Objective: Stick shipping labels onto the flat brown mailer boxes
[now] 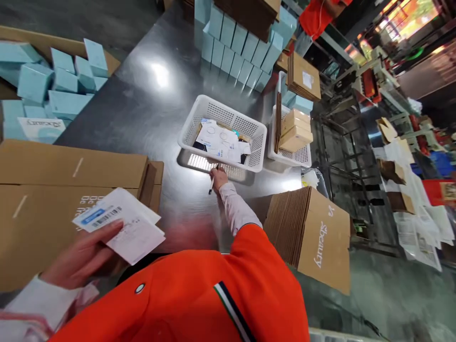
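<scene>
Two grips: left hand [83,254] closed around a sheaf of white papers [133,232] with a barcode label; right hand [218,178] closed on a pen [211,185].
Right hand's place: at the near rim of a white plastic basket [223,111]; contact could not be told.
Basket contents: loose printed papers [217,141].
Left hand's place: above flattened cardboard cartons [67,185], near the steel table's [153,109] left side.
Far edge: rows of pale blue boxes [238,54].
Right side: a second white basket [288,154] holding small kraft boxes [295,135].
Near right corner: a stack of flat cartons [309,235] printed "Sbeauty".
Beyond: a co-worker's orange sleeve [317,16].
</scene>
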`<control>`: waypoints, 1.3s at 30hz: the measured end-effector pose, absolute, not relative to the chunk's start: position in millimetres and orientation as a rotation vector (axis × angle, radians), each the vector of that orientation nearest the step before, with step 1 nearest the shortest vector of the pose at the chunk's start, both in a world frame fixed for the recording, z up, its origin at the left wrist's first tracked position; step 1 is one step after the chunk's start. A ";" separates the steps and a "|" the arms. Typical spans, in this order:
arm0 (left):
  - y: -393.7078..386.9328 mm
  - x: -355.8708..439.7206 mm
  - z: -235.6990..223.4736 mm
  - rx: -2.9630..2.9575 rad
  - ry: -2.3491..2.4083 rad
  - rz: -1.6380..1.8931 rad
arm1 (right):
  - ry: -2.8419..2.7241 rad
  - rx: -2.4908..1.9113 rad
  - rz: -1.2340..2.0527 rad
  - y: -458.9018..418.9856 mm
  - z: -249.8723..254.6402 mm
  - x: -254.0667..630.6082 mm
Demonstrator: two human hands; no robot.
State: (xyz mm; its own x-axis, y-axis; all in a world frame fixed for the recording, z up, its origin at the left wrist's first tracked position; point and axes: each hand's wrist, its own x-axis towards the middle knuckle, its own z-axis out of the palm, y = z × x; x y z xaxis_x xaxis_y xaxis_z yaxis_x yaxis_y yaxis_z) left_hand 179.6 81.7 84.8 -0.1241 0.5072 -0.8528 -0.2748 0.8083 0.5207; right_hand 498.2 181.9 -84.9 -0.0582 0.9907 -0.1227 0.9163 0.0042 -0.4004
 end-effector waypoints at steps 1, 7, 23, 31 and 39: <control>83.3 185.2 88.8 0.197 1.540 0.696 | -2.144 -1.945 0.604 181.3 -84.1 498.4; 96.8 220.6 101.6 0.070 1.437 0.755 | -2.239 -1.843 0.429 235.3 -32.8 532.4; 122.8 264.2 64.1 0.664 1.189 0.975 | -1.641 -1.995 0.589 206.3 -10.9 506.6; 75.9 217.7 71.8 0.746 1.157 0.957 | -1.143 -1.368 1.410 111.2 31.0 429.2; 10.5 132.7 60.4 1.114 1.453 0.961 | -0.600 -0.859 1.844 -42.4 13.8 261.1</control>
